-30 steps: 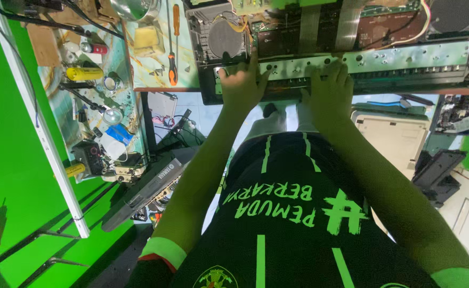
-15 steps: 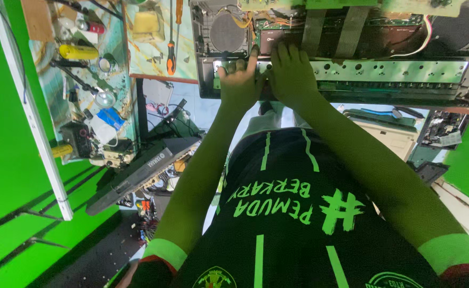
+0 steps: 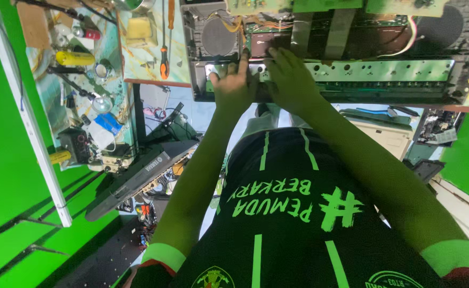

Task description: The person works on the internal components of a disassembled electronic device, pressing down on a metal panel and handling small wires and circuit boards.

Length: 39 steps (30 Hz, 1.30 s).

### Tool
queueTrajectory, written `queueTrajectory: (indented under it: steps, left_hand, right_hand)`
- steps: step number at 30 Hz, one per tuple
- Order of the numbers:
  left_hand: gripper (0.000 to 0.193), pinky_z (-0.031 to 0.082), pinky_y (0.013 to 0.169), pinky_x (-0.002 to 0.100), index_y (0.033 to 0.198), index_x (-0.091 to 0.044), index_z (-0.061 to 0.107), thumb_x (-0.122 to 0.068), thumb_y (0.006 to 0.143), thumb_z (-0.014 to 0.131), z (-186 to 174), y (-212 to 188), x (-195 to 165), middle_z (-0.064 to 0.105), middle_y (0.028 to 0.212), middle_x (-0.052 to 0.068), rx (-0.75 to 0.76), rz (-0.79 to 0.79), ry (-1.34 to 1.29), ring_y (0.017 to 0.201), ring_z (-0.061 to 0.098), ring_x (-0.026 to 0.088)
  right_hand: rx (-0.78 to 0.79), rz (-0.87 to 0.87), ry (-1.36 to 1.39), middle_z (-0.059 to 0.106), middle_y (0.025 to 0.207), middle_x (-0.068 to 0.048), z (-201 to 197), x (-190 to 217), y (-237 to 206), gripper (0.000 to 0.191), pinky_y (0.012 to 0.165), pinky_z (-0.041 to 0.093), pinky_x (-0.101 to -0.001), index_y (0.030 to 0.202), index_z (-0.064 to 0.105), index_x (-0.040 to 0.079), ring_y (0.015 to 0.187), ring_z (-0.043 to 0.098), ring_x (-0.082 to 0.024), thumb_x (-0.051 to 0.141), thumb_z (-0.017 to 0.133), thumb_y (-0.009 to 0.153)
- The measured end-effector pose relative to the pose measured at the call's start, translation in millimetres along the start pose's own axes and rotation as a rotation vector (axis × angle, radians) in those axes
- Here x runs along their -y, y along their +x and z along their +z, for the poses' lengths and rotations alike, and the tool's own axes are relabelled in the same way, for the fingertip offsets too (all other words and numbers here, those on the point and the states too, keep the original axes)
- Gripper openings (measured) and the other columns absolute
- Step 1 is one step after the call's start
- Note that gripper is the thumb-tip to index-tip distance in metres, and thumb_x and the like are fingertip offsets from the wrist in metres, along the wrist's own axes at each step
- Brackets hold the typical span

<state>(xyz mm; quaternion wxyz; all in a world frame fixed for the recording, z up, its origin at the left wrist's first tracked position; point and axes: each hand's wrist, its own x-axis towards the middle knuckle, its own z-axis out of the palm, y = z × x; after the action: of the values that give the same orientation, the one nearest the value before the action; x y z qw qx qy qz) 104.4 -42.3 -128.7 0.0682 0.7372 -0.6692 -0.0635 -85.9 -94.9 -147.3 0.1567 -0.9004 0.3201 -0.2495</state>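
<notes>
On metal chassis (image 3: 383,72): 2 hands

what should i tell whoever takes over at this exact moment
Left hand: flat on the near left edge of the opened grey electronic keyboard chassis, index finger stretched toward the round dark speaker; holds nothing.
Right hand: palm down beside it on the long green circuit strip; holds no tool.
Done: casing is open, boards and wiring exposed.
Left: the orange-handled screwdriver lies untouched on the bench to the left; whether any part is loose under the hands cannot be told.
</notes>
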Motion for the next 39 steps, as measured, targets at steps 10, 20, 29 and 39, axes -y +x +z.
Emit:
queueTrajectory:
  steps: [10,20,29,39]
  left_hand:
    - [0.051,0.040,0.108,0.051,0.142,-0.014,0.056,-0.037,0.098,0.066,13.6,26.5,-33.5,0.057,0.147,0.014,-0.120,0.151,-0.247,0.133,0.055,0.033]
    - [0.050,0.036,0.109,0.061,0.146,-0.013,0.056,-0.030,0.100,0.064,5.8,21.1,-17.4,0.062,0.134,0.018,0.002,-0.101,-0.228,0.122,0.060,0.036]
    - [0.041,0.050,0.093,0.053,0.132,-0.021,0.063,-0.023,0.092,0.070,-16.0,17.0,25.0,0.073,0.114,0.010,-0.170,-0.244,-0.155,0.104,0.071,0.036]
    - [0.045,0.059,0.064,0.047,0.139,-0.020,0.058,-0.014,0.095,0.057,-1.8,65.5,38.5,0.074,0.092,0.013,0.188,-0.030,0.181,0.079,0.075,0.034]
  right_hand:
    - [-0.006,0.368,-0.089,0.060,0.127,-0.023,-71.1,-95.0,-71.7,0.032,0.103,0.048,-0.0525,0.124,0.063,-0.004,0.121,0.056,-0.041,0.018,0.070,0.102]
    - [0.008,0.303,-0.206,0.063,0.118,-0.022,-64.0,-67.1,-34.8,0.027,0.091,0.046,-0.0527,0.114,0.065,0.000,0.111,0.056,-0.039,0.021,0.068,0.097]
    - [0.040,0.056,0.404,0.070,0.104,-0.021,-13.7,-7.2,54.6,0.013,0.078,0.058,-0.0458,0.110,0.070,0.002,0.090,0.072,-0.039,0.009,0.068,0.100]
    - [0.100,0.239,0.478,0.072,0.094,-0.023,53.1,-8.5,75.0,0.026,0.072,0.059,-0.0458,0.117,0.073,0.000,0.077,0.073,-0.037,0.005,0.059,0.096]
